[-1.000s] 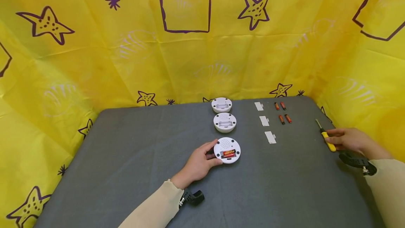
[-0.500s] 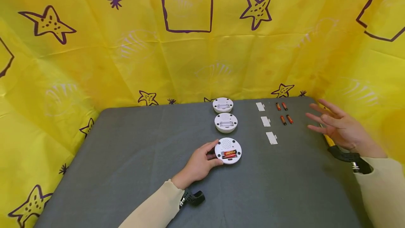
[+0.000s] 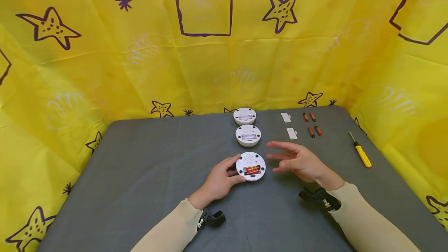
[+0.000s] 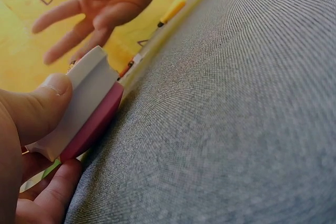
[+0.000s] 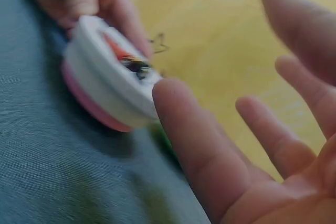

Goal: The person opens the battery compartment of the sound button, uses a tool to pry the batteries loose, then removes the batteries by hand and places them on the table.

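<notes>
My left hand (image 3: 218,180) grips the edge of a round white device (image 3: 249,159), thumb on one side and fingers on the other. Its underside faces up, with speaker holes, dark feet and an uncovered compartment holding two red batteries (image 3: 252,170). In the left wrist view the device's lower part (image 4: 97,124) is pink. Just to its right, my right hand (image 3: 302,162) hovers with fingers spread, holding nothing visible. In the right wrist view its fingers (image 5: 191,145) reach out near the device's rim. The spot where the nearest white cover lay is hidden behind this hand.
Two similar devices, one in the middle (image 3: 248,136) and one at the back (image 3: 244,116), stand upside down with bare compartments. White battery covers (image 3: 292,133) and several loose red batteries (image 3: 311,132) lie to their right. A yellow-handled screwdriver (image 3: 362,154) lies near the right table edge.
My right hand has let go of the screwdriver, lifted away and swung left to beside the device. The screwdriver stays on the table. My left hand keeps its grip in place.
</notes>
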Available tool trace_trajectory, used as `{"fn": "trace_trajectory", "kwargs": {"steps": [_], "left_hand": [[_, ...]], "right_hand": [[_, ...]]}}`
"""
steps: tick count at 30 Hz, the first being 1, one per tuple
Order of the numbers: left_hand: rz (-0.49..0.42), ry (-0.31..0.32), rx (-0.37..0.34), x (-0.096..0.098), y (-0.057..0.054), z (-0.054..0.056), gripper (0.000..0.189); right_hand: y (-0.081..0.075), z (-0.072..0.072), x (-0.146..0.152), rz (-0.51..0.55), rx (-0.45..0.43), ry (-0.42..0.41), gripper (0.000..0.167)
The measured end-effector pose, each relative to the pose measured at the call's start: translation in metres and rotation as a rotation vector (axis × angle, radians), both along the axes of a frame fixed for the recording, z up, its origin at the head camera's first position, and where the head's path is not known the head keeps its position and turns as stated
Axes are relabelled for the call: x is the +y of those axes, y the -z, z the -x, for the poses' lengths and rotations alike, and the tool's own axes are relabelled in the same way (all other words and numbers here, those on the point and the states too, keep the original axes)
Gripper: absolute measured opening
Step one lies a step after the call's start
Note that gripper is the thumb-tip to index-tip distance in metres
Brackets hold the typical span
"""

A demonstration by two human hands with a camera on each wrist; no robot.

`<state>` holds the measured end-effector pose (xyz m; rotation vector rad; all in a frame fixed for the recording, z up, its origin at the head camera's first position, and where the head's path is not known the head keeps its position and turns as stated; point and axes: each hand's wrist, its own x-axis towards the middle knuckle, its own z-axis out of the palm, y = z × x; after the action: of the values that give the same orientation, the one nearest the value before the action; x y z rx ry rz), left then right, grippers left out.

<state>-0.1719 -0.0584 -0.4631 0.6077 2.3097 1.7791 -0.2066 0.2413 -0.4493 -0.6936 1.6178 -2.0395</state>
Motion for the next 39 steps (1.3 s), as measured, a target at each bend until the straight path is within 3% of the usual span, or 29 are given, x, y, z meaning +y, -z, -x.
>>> {"fn": "trace_trajectory", "kwargs": {"steps": [5,8,14,18,30,39], "left_hand": [[-0.012,-0.002,0.007,-0.001,0.023,0.01,0.072],[-0.021,-0.001,0.009,-0.001,0.028,0.012,0.073],[0.015,0.002,0.028,-0.003,0.029,0.013,0.074],[0.048,0.003,0.035,-0.003,0.027,0.013,0.074],[0.08,-0.001,0.022,-0.003,0.027,0.013,0.074],[0.098,-0.003,0.043,-0.003,0.028,0.013,0.073]], "right_hand": [[0.007,-0.002,-0.015,-0.136,-0.013,0.065,0.06],[0.008,-0.002,-0.021,-0.192,0.028,0.092,0.058],[0.007,-0.004,-0.031,-0.416,0.21,0.202,0.041],[0.008,-0.006,-0.037,-0.535,0.257,0.261,0.034],[0.006,-0.013,-0.048,-0.683,0.433,0.341,0.026],[0.009,-0.014,-0.052,-0.764,0.482,0.369,0.021]]}}
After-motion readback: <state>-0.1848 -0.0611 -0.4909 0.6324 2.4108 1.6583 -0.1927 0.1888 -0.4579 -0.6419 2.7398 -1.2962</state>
